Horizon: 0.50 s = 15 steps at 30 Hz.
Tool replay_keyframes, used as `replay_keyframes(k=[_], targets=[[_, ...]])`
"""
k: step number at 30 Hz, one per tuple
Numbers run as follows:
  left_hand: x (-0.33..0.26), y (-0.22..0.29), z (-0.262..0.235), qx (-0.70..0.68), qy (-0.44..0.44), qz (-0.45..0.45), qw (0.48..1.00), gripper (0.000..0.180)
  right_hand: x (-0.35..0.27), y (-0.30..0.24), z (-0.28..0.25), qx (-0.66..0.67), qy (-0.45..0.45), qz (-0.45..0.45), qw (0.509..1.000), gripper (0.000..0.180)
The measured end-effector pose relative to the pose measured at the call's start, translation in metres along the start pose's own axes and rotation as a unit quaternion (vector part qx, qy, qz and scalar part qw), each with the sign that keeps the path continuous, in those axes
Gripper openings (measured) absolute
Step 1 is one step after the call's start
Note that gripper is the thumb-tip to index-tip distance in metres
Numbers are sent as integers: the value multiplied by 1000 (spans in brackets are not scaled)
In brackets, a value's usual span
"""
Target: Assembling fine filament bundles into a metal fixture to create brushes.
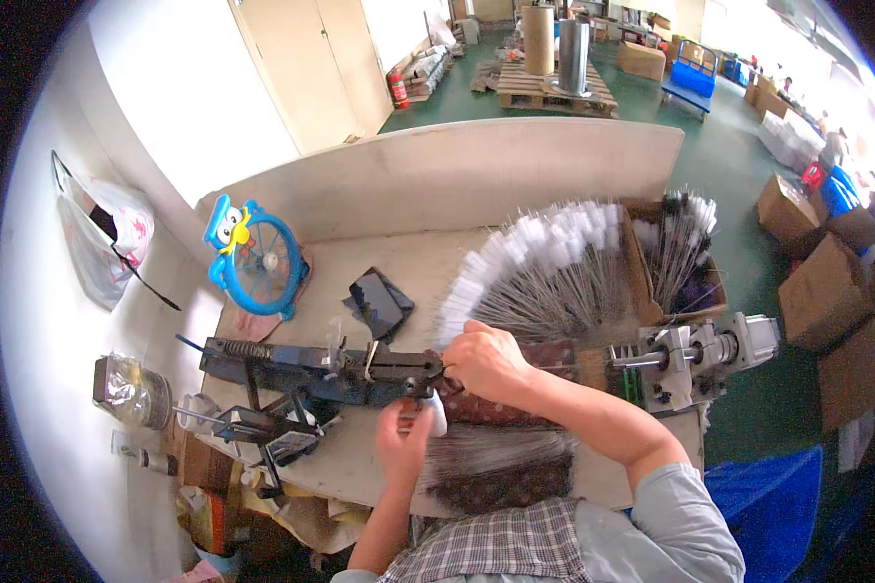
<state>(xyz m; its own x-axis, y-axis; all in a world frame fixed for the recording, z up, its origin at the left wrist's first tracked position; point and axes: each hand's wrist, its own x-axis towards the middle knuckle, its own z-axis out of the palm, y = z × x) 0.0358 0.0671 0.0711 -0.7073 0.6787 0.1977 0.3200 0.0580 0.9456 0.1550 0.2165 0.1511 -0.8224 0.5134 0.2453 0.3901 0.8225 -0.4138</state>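
Note:
At the right end of a long black bench-mounted machine [379,366], my right hand [488,361] is closed, its fingertips against the machine's jaw. What it pinches there is hidden. Just below that jaw, my left hand [403,433] curls its fingers around a white brush [437,414], of which only the pale bristly part shows. Beyond my right hand, several wire-stemmed brushes with white bristles [544,243] lie fanned out on the table. Nearer me, a bundle of thin metal wires [496,452] rests on dark reddish cloth.
A grey clamping machine [685,360] stands at the table's right edge. Behind it, a cardboard box [640,262] holds more brushes. A blue cartoon-shaped fan [262,262] and a dark phone [379,303] are at the back left. A low panel [457,175] borders the table's far side.

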Motion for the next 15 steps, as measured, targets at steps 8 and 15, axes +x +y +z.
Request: replay_keyframes(k=[8, 15], targets=[[3, 70, 22, -309, -228, -326, 864, 26, 2, 6, 0, -17, -22, 12, 1000, 13], [-1, 61, 24, -124, -212, -257, 935, 36, 7, 9, 7, -20, -47, -8, 999, 13]])
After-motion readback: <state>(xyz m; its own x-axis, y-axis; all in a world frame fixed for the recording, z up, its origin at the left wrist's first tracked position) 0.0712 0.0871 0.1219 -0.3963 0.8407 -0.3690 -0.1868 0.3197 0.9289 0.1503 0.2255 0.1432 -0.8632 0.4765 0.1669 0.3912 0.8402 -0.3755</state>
